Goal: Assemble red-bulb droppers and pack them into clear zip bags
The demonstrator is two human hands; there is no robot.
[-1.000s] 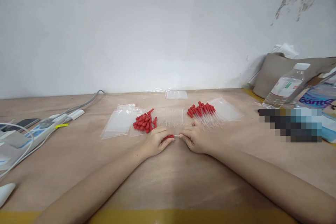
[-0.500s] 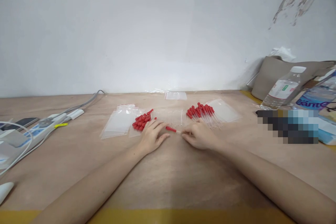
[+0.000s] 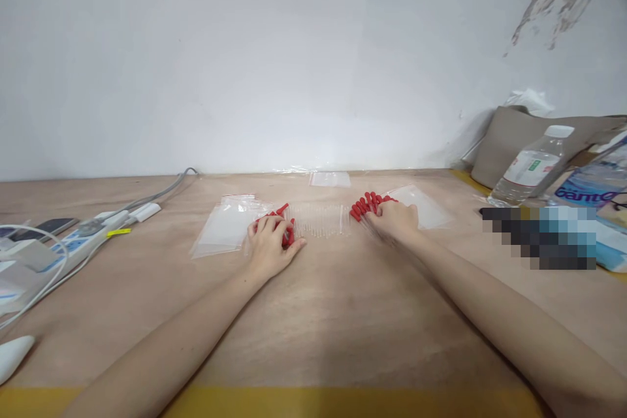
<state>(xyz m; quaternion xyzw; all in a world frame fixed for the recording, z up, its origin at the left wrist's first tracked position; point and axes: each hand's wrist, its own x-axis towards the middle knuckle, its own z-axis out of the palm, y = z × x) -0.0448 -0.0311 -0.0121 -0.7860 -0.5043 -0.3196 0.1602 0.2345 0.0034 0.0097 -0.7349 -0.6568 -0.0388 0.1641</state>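
My left hand (image 3: 268, 245) rests on a heap of loose red rubber bulbs (image 3: 285, 235), its fingers curled round one of them. My right hand (image 3: 396, 220) lies over a pile of finished droppers with red bulbs (image 3: 363, 204) on a clear bag (image 3: 427, 206). Its fingers point away from me and are slightly smeared, so their grip is hidden. Between the two hands lies a row of clear glass tubes (image 3: 321, 219).
A stack of clear zip bags (image 3: 221, 228) lies left of the bulbs, and one small bag (image 3: 329, 177) near the wall. At the far left are a power strip (image 3: 83, 235), cables and a phone. At the right stand water bottles (image 3: 531, 163) and a tan bag (image 3: 509, 140).
The hands, which held one red-bulbed dropper between them at the centre, have parted. The left moved onto the loose bulbs, and the right carried the dropper back to the finished pile.
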